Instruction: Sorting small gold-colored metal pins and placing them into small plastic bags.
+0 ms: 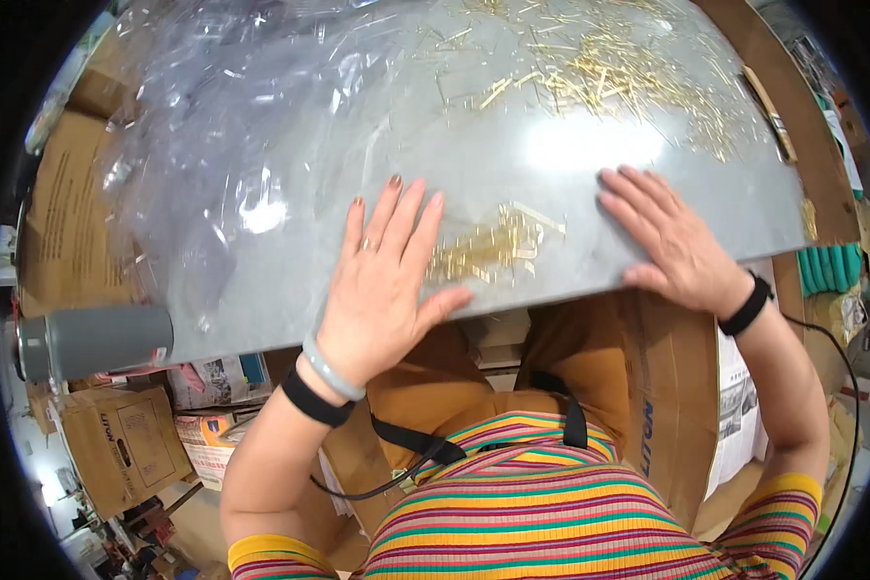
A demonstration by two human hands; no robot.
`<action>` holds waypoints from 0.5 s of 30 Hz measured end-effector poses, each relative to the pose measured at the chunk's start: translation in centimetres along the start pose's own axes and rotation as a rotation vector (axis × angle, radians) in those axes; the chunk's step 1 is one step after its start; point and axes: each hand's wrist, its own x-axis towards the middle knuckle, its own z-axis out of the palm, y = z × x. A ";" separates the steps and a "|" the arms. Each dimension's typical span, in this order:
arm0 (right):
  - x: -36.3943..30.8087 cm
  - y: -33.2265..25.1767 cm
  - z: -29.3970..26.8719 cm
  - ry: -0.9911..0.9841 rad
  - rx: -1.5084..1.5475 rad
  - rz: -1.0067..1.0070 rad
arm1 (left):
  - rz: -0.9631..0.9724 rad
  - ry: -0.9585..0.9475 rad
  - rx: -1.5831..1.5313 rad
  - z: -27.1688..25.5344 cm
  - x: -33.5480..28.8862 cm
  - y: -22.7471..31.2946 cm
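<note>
My left hand (378, 275) lies palm down on the grey tabletop (358, 159), fingers stretched out and slightly spread. Right beside its thumb and forefinger is a small heap of thin gold metallic strips (488, 247). On the other side of that heap my right hand (674, 242) is flat over the table, its fingers extended and thumb apart. Neither hand grips anything. A larger scatter of loose gold strips (609, 77) spreads across the far right of the table.
Crumpled clear plastic bags or film (213, 126) cover the table's left side. A dark grey cylinder (106, 340) lies at the front left corner. A brush-like tool with a wooden handle (769, 114) rests by the right edge. Cardboard boxes (126, 449) stand below left.
</note>
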 end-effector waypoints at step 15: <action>0.0 0.8 0.2 -0.061 0.244 0.125 | -0.063 -0.230 -0.171 -0.5 0.1 -0.5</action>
